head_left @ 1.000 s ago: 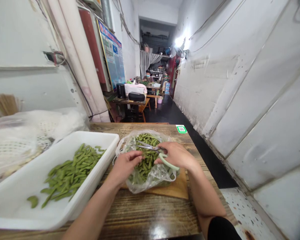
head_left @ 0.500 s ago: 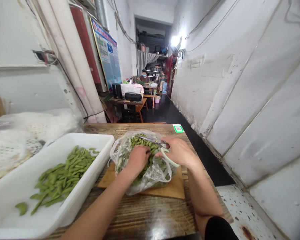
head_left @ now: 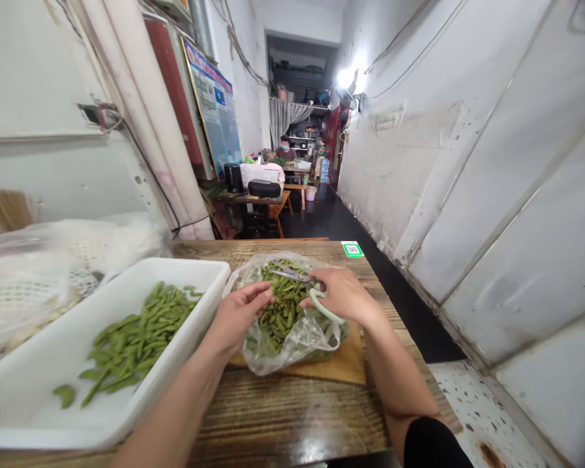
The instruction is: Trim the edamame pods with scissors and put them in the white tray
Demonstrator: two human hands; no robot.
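My right hand (head_left: 342,296) is closed round the pale green handle of a pair of scissors (head_left: 302,286), whose blades point left over an open clear plastic bag (head_left: 292,338) full of green bean pods (head_left: 280,312). At the bag's left edge my left hand (head_left: 238,315) has its fingers pinched together on a pod. The bag lies on a wooden cutting board (head_left: 341,367). A white tray (head_left: 43,390) to the left holds a heap of cut pods (head_left: 136,338).
The wooden table (head_left: 283,422) ends at the right beside a white wall (head_left: 492,195). Bulky plastic bags (head_left: 39,266) sit behind the tray. A green QR sticker (head_left: 352,249) marks the table's far corner. Down the corridor a person (head_left: 286,148) sits at another table.
My left hand went deeper into the bag half a second ago and has now drawn back to its left edge with a pod. The view swayed slightly.
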